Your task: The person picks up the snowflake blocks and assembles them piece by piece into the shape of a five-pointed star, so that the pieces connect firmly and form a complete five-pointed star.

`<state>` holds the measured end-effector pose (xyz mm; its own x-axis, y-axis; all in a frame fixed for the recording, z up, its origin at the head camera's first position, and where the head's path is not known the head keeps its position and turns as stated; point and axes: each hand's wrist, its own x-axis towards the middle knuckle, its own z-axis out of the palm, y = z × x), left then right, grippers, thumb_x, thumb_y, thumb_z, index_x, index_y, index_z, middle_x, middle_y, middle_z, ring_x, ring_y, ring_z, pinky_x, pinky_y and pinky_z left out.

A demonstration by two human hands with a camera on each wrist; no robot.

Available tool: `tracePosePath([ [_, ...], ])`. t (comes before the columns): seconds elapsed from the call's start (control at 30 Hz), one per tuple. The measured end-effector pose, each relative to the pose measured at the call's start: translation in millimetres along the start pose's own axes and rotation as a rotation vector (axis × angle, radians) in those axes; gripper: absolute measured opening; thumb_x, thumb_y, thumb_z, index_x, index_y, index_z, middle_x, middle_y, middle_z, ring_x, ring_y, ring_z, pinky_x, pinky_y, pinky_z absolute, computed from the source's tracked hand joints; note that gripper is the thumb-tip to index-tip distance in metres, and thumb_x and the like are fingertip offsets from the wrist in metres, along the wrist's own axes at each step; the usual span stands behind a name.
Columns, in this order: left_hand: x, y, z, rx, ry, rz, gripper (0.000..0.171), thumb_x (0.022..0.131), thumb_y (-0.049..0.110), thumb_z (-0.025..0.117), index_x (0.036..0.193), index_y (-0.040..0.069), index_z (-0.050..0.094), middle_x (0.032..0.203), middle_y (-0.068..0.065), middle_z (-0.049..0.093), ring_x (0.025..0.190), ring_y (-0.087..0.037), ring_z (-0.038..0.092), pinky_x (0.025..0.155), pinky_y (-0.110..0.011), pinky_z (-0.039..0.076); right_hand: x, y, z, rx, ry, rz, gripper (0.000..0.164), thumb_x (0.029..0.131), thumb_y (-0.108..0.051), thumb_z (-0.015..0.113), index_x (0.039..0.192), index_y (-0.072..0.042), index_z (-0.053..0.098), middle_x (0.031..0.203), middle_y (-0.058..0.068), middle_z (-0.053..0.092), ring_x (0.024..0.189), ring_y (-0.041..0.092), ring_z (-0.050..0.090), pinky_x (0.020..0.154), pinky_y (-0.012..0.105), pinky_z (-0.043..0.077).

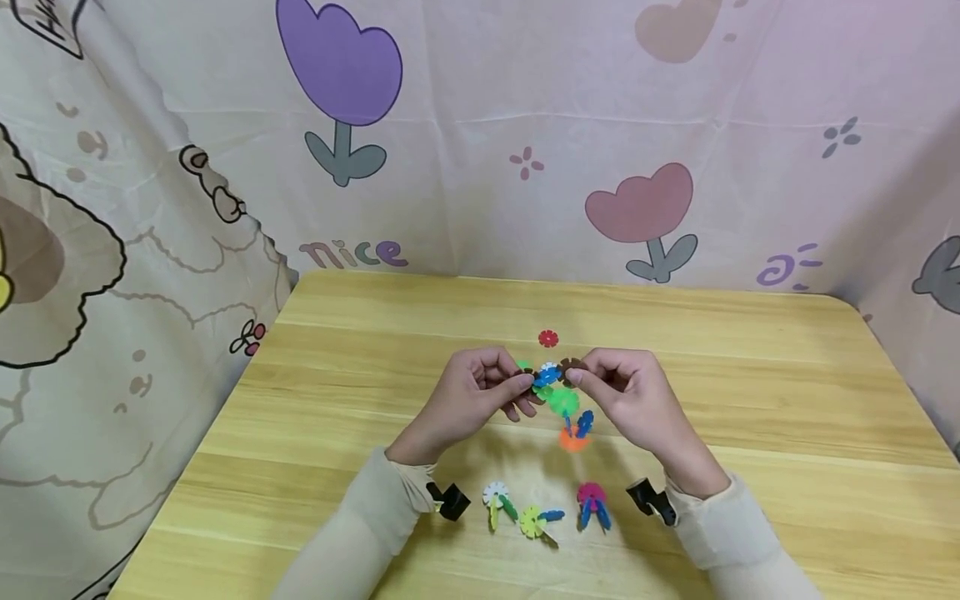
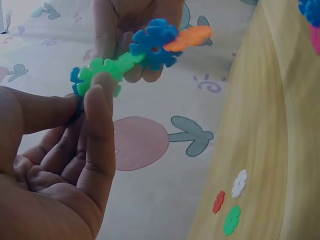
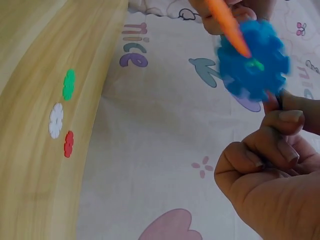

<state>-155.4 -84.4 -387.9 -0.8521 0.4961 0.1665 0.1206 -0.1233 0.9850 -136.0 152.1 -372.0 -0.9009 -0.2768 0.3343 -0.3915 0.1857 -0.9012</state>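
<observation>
Both hands are raised over the table around a build of slotted plastic flower discs. My left hand (image 1: 487, 392) pinches one end between thumb and fingers, near a blue disc (image 1: 547, 377). With thumb and fingertips, my right hand (image 1: 633, 396) holds a brown disc (image 1: 572, 372) right beside that blue one. Green discs (image 1: 564, 402) run on from there, leading to another blue disc (image 2: 155, 45) and an orange disc (image 2: 189, 38) at the lower end. In the right wrist view, the large blue disc (image 3: 254, 61) overlaps much of the build.
Loose red (image 3: 68, 144), white (image 3: 56, 120) and green discs (image 3: 69, 84) lie on the table beyond the hands. Nearer the person stand small disc builds: one white-topped (image 1: 496, 495), one yellow-green (image 1: 532, 522) and one pink-topped (image 1: 592, 497). A printed cloth (image 1: 480, 192) hangs behind the table.
</observation>
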Motion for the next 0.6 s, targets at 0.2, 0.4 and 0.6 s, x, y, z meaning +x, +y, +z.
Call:
tracePosePath([
  [0.2,0.1,1.3,0.2,0.013,-0.004,0.014,0.008,0.1,-0.005,0.063,0.093,-0.008,0.063,0.086,-0.024,0.073,0.07,-0.021,0.074,0.064,-0.038,0.064,-0.2,-0.1,-1.6,-0.025,-0.049,-0.025,0.032,0.097,0.003,0.069,0.071,-0.014,0.063,0.063,-0.001,0.05,0.05,0.009,0.035,0.041,0.028,0.027],
  [0.4,0.5,2.6,2.9,0.017,-0.005,0.019,0.007,0.1,-0.005,0.063,0.095,-0.009,0.063,0.085,-0.021,0.073,0.069,-0.022,0.074,0.066,-0.041,0.065,-0.8,-1.6,-3.9,-0.042,-0.099,-0.015,0.031,0.098,0.001,0.069,0.072,-0.016,0.065,0.061,-0.002,0.049,0.049,0.008,0.034,0.04,0.026,0.026],
  [0.6,-0.3,2.2,4.9,-0.012,0.01,0.0,0.008,0.1,-0.005,0.063,0.093,-0.009,0.062,0.085,-0.022,0.073,0.07,-0.021,0.075,0.068,-0.041,0.065,-0.8,-1.8,-3.6,-0.046,-0.086,-0.02,0.033,0.097,0.002,0.069,0.07,-0.016,0.062,0.06,-0.003,0.045,0.048,0.009,0.034,0.04,0.027,0.026],
])
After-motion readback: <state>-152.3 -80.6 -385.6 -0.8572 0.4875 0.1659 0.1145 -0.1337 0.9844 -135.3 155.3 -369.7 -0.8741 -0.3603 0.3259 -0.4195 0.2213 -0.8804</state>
